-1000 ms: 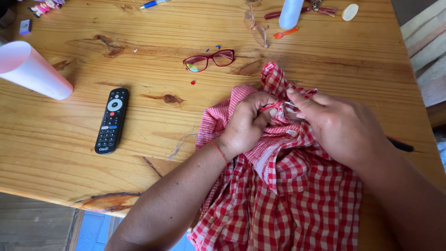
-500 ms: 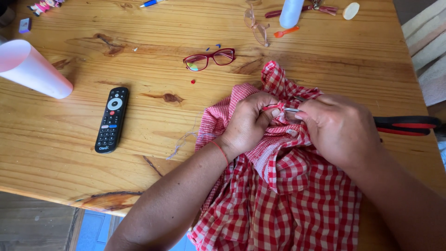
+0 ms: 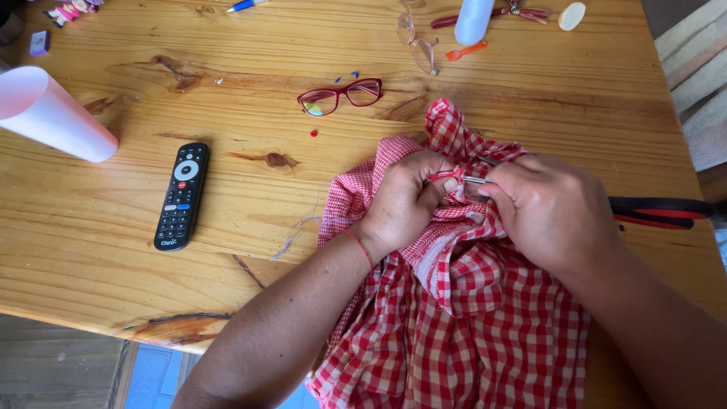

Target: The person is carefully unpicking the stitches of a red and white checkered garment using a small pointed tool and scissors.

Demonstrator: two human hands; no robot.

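Hands, left (image 3: 405,198) and right (image 3: 549,212), pinch bunched checked cloth (image 3: 462,333) near the table edge (image 3: 91,322).

wooden table (image 3: 227,68): knotty, daylit | floor (image 3: 60,371): grey boards below | slatted chair (image 3: 697,68): right

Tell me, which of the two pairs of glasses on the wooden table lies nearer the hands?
The dark red-framed glasses, just beyond the left hand. The clear-framed pair lies farther off, near the table's far edge.
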